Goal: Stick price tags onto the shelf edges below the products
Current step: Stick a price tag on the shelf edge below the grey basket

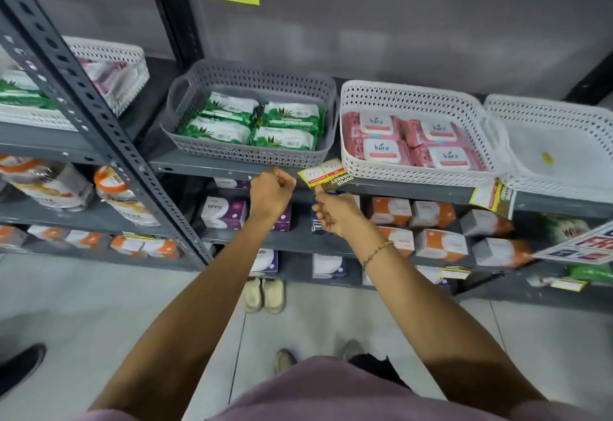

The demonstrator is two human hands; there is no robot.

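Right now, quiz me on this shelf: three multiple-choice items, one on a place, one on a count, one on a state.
1. Where is the price tag held by the right hand?
A. On the floor
B. At the shelf edge between the grey basket and the white basket
C. Inside the grey basket

2. How many pink packs show in the white basket?
A. Four
B. One
C. Nine

3. How is the left hand?
A. Spread flat
B. Closed in a fist at the shelf edge
C. Holding a box

Answers: 1 B, the tag sits at the edge's front, pinched from below. 2 A, two rows of two. 3 B, the fingers are curled in; whether it grips anything cannot be seen.
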